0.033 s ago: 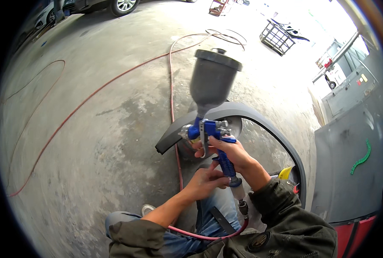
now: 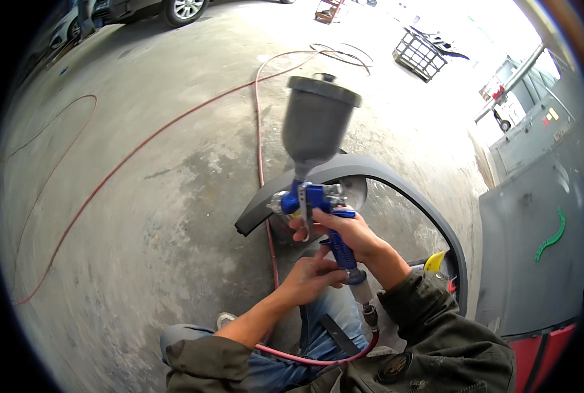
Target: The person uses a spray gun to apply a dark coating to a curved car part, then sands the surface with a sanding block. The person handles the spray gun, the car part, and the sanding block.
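A blue spray gun (image 2: 318,195) with a big grey paint cup (image 2: 320,119) on top is held upright before me. My right hand (image 2: 344,230) is closed around the upper part of its grip, below the metal trigger. Lower down, the fingers of my left hand (image 2: 313,278) are closed at the bottom of the handle, beside the dark collar; their exact grip is partly hidden. Beneath the collar hangs a clear cylinder (image 2: 360,293), joined to a red air hose (image 2: 292,357) that curves across my lap. Behind the gun lies a grey arched trim piece (image 2: 428,215).
Red hose (image 2: 146,141) loops over the concrete floor (image 2: 141,229). To the right stands a grey panel (image 2: 521,262) bearing a green strip (image 2: 551,234). A yellow object (image 2: 434,261) sits inside the arch. Farther off are a black crate (image 2: 420,55) and a vehicle wheel (image 2: 187,8).
The spray gun and its cup appear slightly farther left, and the whole view has shifted a little the same way. Both hands keep their hold.
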Demonstrator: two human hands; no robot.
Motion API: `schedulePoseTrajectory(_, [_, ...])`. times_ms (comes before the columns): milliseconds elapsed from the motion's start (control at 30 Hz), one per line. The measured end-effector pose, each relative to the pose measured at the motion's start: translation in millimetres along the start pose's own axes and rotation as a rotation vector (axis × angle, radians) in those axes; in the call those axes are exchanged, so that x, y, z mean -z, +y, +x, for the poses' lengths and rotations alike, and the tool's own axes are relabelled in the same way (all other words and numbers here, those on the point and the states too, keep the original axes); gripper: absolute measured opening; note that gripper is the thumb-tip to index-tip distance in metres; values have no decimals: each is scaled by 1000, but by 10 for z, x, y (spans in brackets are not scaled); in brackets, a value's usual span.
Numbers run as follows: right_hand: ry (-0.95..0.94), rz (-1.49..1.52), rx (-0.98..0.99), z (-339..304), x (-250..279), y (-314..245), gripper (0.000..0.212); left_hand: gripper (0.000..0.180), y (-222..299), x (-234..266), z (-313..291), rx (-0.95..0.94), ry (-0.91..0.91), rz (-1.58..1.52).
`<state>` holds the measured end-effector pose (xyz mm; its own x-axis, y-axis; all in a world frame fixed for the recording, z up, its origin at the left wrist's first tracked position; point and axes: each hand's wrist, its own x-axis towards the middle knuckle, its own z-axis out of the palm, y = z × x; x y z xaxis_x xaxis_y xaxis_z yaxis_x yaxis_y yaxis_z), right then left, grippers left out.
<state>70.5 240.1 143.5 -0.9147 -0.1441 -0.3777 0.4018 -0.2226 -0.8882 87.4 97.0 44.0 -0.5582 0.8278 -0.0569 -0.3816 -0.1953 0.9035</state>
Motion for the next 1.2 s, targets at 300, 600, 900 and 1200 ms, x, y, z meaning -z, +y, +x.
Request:
schedulePoseTrajectory(300, [60, -28, -38, 51, 197, 39, 35, 17, 675, 557, -193, -28, 404, 597])
schedulePoseTrajectory(600, [439, -41, 70, -138, 876, -136, 34, 82, 501, 1145, -323, -162, 725, 1302])
schedulePoseTrajectory(900, [391, -35, 84, -165, 806, -73, 35, 82, 278, 1277, -236, -27, 703, 1218])
schedulePoseTrajectory(1200, [201, -82, -5, 18, 298, -154, 32, 78, 406, 1386, -233, 66, 723, 1075])
